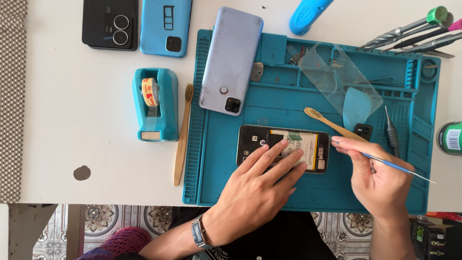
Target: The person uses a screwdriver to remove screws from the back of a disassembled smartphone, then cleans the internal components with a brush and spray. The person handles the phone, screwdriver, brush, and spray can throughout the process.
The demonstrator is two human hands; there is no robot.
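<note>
- Opened phone (284, 149) — back cover off, battery and board exposed; lies face-down at centre of frame on teal repair mat (226, 183).
- Left hand (260, 188) — flat, fingers spread, pressing on phone's lower edge and battery; grips nothing, just pins it down.
- Right hand (380, 178) — fingers pinched shut on thin blue-handled tool (394, 166); tip end sits at phone's right edge, metal tail points to right of frame.
- Step in hand (judgement): probing or prying at right end of the open body w/ phone braced. Next move calls for a steady tip and light force, left palm kept firm so the body doesn't slide.
- Wooden brush (332, 124) — just above right hand, on mat.
- Lilac back cover (231, 60) — upper centre, partly on mat.
- Clear film sheet (337, 77) — upper right of mat.
- Tape dispenser (155, 103) — left of mat, second brush beside it.
- Two more phones (137, 24) — upper left of frame.
</note>
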